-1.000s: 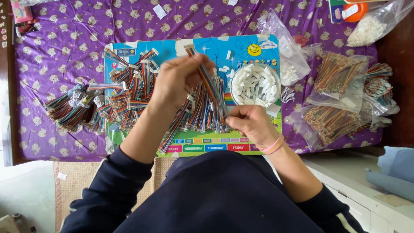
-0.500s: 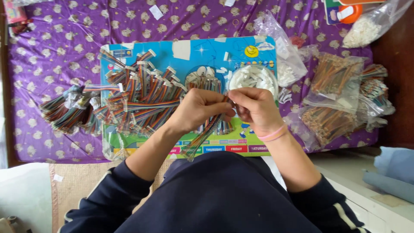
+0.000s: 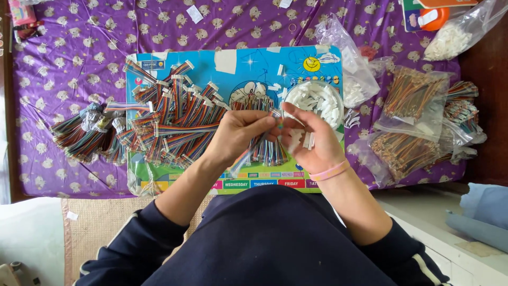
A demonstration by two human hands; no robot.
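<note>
Rainbow ribbon cable [image 3: 253, 151]: held between both hands just above the blue picture mat [image 3: 248, 66], at the near middle of the mat. Long axis runs on a slant, from its upper end at the fingertips down and toward the person's left, the loose tail hanging below the left hand [image 3: 238, 139].

Left-hand grip: fingers pressed together, pinching the cable near its upper end. Right hand [image 3: 312, 140]: thumb and forefinger pinched at that same end, meeting the left fingertips; small white plastic connectors [image 3: 300, 140] lie cupped in its palm. Whether one is already on the cable tip cannot be told. The cable end lies between the two grips, touching both; the right hand is the nearer to the connector supply.

Containers, outward:
- Clear round bowl [image 3: 286, 108] just beyond the right hand, on the mat, holding a heap of white connectors.
- Short upright row of cables [image 3: 267, 151] on the mat under the hands.
- Big loose pile of finished-looking ribbon cables [image 3: 169, 122] with white ends, left half of the mat, spilling onto the purple patterned cloth [image 3: 69, 69].
- Right of the mat, clear plastic bags of thin coloured wires [image 3: 413, 106], overlapping one another.
- Far right corner, a bag of white pieces [image 3: 450, 39], well apart.
- Pink band on the right wrist.
</note>
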